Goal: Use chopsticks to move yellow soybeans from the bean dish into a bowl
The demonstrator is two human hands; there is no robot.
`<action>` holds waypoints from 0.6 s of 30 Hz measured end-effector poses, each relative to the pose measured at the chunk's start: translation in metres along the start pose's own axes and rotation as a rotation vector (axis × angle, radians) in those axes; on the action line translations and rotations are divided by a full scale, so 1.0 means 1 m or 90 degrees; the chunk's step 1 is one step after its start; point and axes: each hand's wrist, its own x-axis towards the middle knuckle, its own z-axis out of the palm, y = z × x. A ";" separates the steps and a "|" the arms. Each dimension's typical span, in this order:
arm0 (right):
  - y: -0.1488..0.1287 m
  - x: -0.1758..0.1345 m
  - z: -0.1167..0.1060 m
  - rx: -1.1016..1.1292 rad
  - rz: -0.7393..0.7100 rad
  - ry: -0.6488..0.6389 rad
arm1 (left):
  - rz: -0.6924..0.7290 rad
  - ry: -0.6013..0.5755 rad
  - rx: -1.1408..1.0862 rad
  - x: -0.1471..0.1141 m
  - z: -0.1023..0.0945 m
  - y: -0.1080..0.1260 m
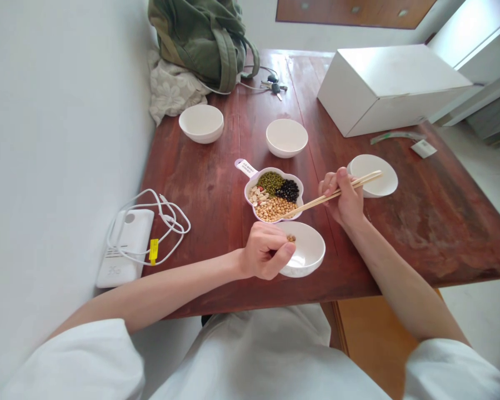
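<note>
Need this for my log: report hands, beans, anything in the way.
Right hand: gripping chopsticks, tips at yellow beans. A few beans inside near bowl. Left hand: at that bowl, hiding part of its rim.

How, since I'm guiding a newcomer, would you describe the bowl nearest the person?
Start at the near edge of the reddish-brown table. Between that edge and the flower-shaped dish sits the white bowl, partly hidden by the left hand. Unlike the other three bowls, it shows small brown pieces inside.
</note>
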 end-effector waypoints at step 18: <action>0.009 -0.003 -0.007 -0.106 -0.013 -0.025 | 0.008 -0.001 0.018 0.001 0.000 0.001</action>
